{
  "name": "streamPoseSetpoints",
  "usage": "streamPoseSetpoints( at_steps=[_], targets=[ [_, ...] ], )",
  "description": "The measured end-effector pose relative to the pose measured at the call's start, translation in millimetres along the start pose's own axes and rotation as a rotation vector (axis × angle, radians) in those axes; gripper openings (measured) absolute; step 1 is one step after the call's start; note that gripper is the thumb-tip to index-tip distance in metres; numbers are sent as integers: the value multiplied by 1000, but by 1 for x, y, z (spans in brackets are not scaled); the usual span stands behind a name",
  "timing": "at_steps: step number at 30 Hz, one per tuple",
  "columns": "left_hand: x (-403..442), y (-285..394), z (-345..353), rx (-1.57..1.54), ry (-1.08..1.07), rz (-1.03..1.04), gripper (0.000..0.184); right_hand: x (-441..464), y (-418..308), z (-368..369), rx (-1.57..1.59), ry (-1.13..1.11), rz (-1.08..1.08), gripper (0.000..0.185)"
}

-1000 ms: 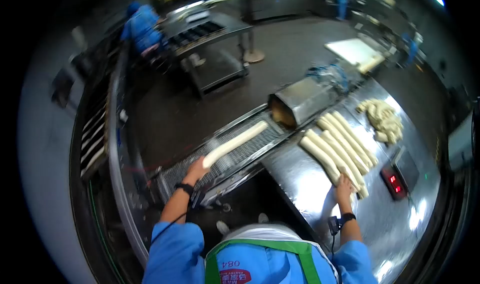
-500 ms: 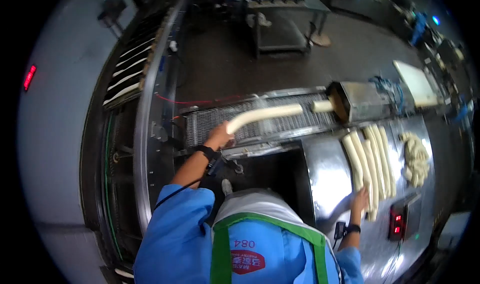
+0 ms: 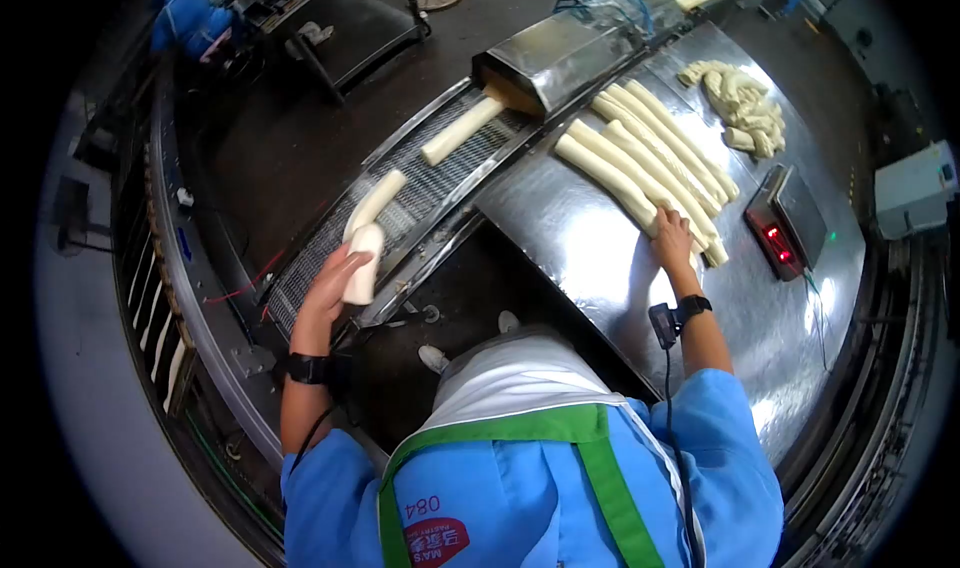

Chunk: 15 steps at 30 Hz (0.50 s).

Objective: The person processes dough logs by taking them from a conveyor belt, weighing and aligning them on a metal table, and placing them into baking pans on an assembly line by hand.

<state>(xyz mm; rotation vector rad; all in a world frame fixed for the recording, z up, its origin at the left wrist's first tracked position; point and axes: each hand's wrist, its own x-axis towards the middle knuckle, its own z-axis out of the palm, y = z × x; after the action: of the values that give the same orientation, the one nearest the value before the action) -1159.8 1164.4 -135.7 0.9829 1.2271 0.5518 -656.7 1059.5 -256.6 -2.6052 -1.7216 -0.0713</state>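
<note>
My left hand (image 3: 330, 286) is closed round one end of a pale dough roll (image 3: 366, 258) at the near end of the mesh conveyor (image 3: 405, 183). That roll is bent over, with its far part lying on the mesh. Behind it another dough roll (image 3: 462, 130) comes out of the metal housing. My right hand (image 3: 675, 238) rests on the near ends of several long dough rolls (image 3: 610, 176), which lie side by side on the steel table (image 3: 540, 213). Whether its fingers grip a roll is hard to tell.
A pile of dough pieces (image 3: 740, 103) lies at the table's far right, with a scale (image 3: 785, 223) with red digits nearer. The metal housing (image 3: 570, 53) covers the conveyor's far end. A person in blue (image 3: 195, 18) is at the far left.
The roll in my left hand has been folded back, its near end raised. The roll behind has come further out of the housing. My right hand stays on the rolls. The view has turned.
</note>
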Motion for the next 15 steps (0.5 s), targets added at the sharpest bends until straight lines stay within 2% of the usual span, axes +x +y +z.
streamPoseSetpoints(
  at_steps=[4,6,7,8,9,10,11,13,14,15],
  targets=[
    [22,35,112,34,-202,246,35,5,-2,-17,113,-170,73,70],
    [44,30,167,351,-397,382,32,5,1,-21,251,-127,60,56],
    [68,5,191,608,-413,521,36,7,7,-16,328,-67,37,51],
    [71,2,212,572,-612,565,40,7,12,-21,535,-139,33,42],
    [70,5,228,1135,-559,523,43,6,12,-26,746,-203,15,39],
    [78,-10,231,1287,-611,616,51,0,2,-40,824,-185,21,38],
    [92,-30,235,1121,-536,463,55,-1,12,-9,853,-282,-5,39],
    [125,-59,219,1178,-531,458,57,-26,8,24,478,-62,-173,51],
    [138,-67,206,1201,-528,489,58,-43,-8,-8,274,-134,-99,70],
    [147,-71,193,1250,-482,498,57,-50,-13,-19,235,-138,-87,76]
  ],
)
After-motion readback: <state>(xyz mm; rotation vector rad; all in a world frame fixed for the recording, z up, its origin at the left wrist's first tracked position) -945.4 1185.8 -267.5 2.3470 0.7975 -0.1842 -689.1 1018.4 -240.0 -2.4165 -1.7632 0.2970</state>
